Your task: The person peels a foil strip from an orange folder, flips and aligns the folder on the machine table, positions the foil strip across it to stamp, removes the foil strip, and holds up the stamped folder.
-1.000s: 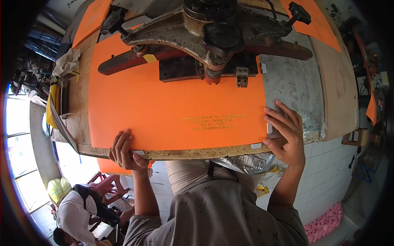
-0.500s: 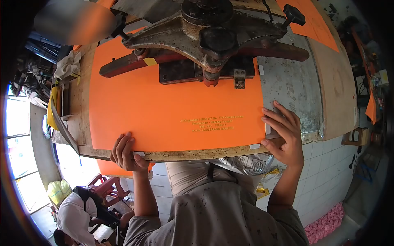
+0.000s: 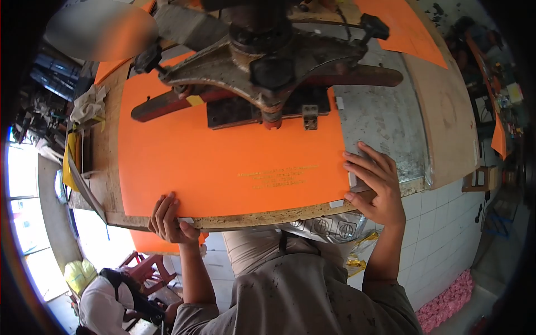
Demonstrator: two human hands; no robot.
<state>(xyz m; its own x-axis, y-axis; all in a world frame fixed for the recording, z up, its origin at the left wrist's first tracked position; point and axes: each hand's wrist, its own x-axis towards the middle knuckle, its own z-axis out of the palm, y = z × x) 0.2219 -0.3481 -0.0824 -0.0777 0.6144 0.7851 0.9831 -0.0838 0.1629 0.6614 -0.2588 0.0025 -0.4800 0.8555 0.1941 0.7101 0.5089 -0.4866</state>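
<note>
A large orange sheet [image 3: 167,167] of paper or card lies on the worktable under a heavy press head [image 3: 262,72]. Gold lettering [image 3: 277,176] is printed near its front right part. My left hand [image 3: 170,219] grips the front left edge, its fingers bent over the sheet and the thumb by a small white tab [image 3: 187,220]. At the right edge, my right hand [image 3: 377,184] has its fingers spread, fingertips touching the sheet. The thumb is near the front right corner, beside another white tab [image 3: 336,204]. The press head hides the back of the sheet.
A grey metal plate [image 3: 385,111] extends to the right of the sheet, with a brown board [image 3: 449,123] beyond. Another orange sheet [image 3: 405,33] lies at the back right. Black knobs [image 3: 375,26] stick out from the press. A person [image 3: 103,301] is bent over at the lower left.
The whole view has shifted slightly, so the press and sheet appear lower and more to the left. Both hands keep their places at the sheet's edges.
</note>
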